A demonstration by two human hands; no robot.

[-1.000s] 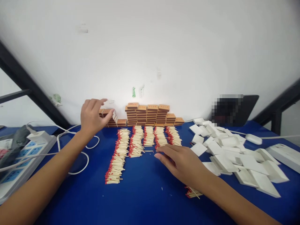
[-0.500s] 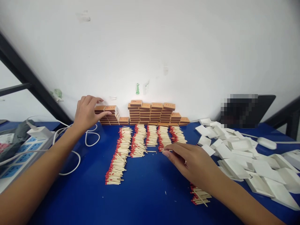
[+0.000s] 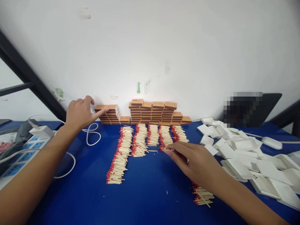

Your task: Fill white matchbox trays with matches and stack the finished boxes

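At the left stack of orange-topped matchboxes (image 3: 109, 116), my left hand (image 3: 81, 112) is open, with its thumb reaching across the front of the top boxes. My right hand (image 3: 197, 162) is closed in a loose pinch at the near end of a row of red-tipped matches (image 3: 165, 137); what lies between its fingertips, if anything, is too small to make out. More match rows (image 3: 119, 156) lie to the left. A taller group of matchboxes (image 3: 151, 113) stands against the wall. A small match pile (image 3: 202, 196) lies below my right hand.
Many white inner trays (image 3: 243, 159) are heaped on the right of the blue table (image 3: 140, 200). Behind them leans a dark, partly pixelated panel (image 3: 269, 109). On the left are a power strip (image 3: 25, 153), a white plug and looped white cables (image 3: 93, 134).
My left hand has shifted left and its fingers have drawn back from the top of the matchboxes. My right hand has barely changed. The view has moved slightly.
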